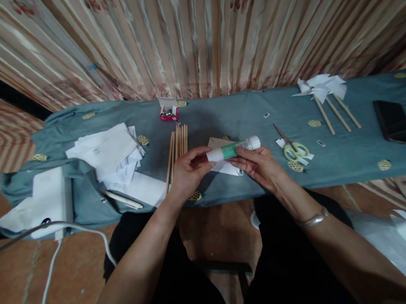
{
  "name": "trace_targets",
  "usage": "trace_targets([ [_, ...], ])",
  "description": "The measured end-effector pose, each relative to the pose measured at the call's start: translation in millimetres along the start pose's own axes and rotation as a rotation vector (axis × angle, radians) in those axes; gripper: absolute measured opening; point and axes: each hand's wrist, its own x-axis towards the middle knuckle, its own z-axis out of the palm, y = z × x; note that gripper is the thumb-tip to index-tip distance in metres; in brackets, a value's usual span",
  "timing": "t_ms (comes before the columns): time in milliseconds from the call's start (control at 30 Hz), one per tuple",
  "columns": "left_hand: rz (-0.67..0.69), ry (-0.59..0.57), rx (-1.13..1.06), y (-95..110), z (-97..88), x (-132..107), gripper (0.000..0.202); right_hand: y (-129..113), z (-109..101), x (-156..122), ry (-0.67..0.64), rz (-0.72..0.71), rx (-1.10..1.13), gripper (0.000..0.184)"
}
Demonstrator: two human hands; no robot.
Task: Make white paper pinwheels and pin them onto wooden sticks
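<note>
A white and green glue stick (230,150) lies sideways between my hands, above the table. My left hand (189,169) grips its plain white end with thumb and fingers. Near the ridged white end, my right hand (259,163) pinches the tube from below. Under the glue stick is a folded piece of white paper (225,169), partly covered by it and by my fingers. Several wooden sticks (178,145) lie just beyond my left hand. To the right of my right hand rest scissors (294,150) with yellow-green handles, among small paper scraps.
Paper pinwheels (321,87) on sticks lie at the back right, near a black phone (394,122). A small red box (168,111) of metal pins stands at the back. Paper sheets (111,151), a pencil-like stick (123,199) and a corded white power bank (50,199) occupy the left.
</note>
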Motion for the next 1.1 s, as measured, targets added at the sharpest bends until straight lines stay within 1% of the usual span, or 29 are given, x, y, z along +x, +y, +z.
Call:
trace_targets([
  [267,0.0,0.014,0.091,-1,-1.1,-5,0.037,3,7,1,0.023,0.04,0.01,0.039],
  [333,0.022,0.005,0.128,1,-1.9,-5,0.037,2,9,2,0.021,0.046,0.004,0.039],
  [400,0.077,-0.005,0.208,4,-3.1,-4,0.038,3,12,3,0.002,0.047,-0.011,0.039],
  [533,0.232,-0.026,0.469,11,-6.2,-6,0.032,9,21,5,-0.04,0.039,-0.039,0.038],
  [633,0.296,-0.008,0.565,13,-10.1,-7,0.027,14,28,8,-0.066,0.04,-0.074,0.039],
  [733,0.29,0.068,0.57,14,-18.6,-7,0.026,15,31,10,-0.109,0.026,-0.109,0.04],
  [800,0.263,0.175,0.564,15,-28.9,-6,0.027,13,30,11,-0.118,0.002,-0.117,0.041],
  [867,0.225,0.299,0.6,16,-42.5,-4,0.028,10,28,11,-0.098,-0.029,-0.134,0.042],
  [900,0.211,0.357,0.643,17,-49.9,-3,0.028,8,26,11,-0.082,-0.043,-0.149,0.042],
  [967,0.178,0.402,0.774,19,-63.8,-2,0.029,5,22,10,-0.05,-0.057,-0.179,0.041],
  [1033,0.156,0.412,0.969,21,-74.3,-2,0.029,3,19,8,-0.026,-0.062,-0.195,0.04],
  [1100,0.14,0.4,1.15,21,-80.4,-4,0.031,2,17,6,-0.016,-0.066,-0.203,0.04],
])
